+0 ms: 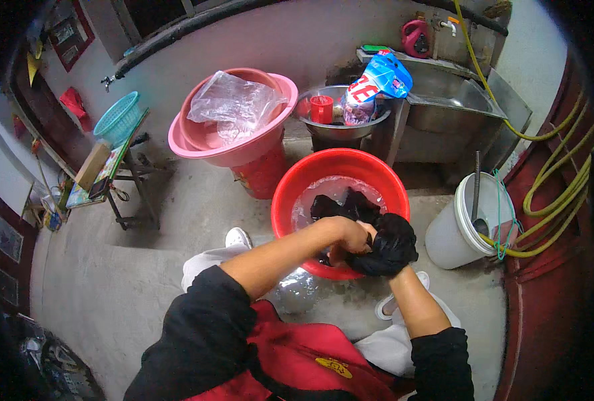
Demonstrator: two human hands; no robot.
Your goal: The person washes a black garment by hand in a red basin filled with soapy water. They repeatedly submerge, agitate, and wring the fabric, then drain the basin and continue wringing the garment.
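Observation:
A red plastic basin (pixel 282 200) stands on the floor in front of me, holding cloudy, sudsy water. Wet black cloth (pixel 392 245) is bunched at its near right rim, and more dark fabric (pixel 347 203) lies in the water. My left hand (pixel 354 236) reaches across from the left and grips the bunched cloth, fingers curled. The same cloth wraps over my right hand (pixel 401 274), leaving little more than the wrist in sight; its fingers are mostly hidden.
Right of the basin stands a white bucket (pixel 447 235) near a coiled yellow hose (pixel 532 200). Behind are a metal bowl (pixel 339 131) with a red cup (pixel 321 109) and detergent bag (pixel 372 90), pink basins (pixel 197 145), and a steel sink (pixel 447 97). A small table (pixel 89 193) stands left.

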